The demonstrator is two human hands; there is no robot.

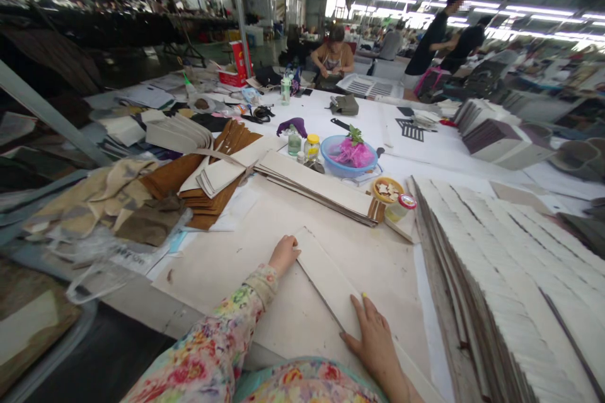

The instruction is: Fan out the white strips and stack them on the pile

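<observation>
A long off-white strip (326, 267) of stiff sheet material lies slantwise on the pale board (227, 289) in front of me. My left hand (284, 255) pinches its far left edge between thumb and curled fingers. On the strip's nearer part rests my right hand (373, 337), palm down with the fingers spread and the thumb at the left edge. The strip's near end runs on past my right forearm. Beyond both hands lies a stack of similar strips (321, 186), brown at its right end.
Tall layered stacks of off-white strips (515, 252) stand at right. Brown sheets (212, 201) and camouflage cloth (108, 192) lie at left. A blue basin (331, 164) with a pink bag, a yellow bowl (386, 181) and jars (312, 146) are ahead. A person (334, 56) sits across the table.
</observation>
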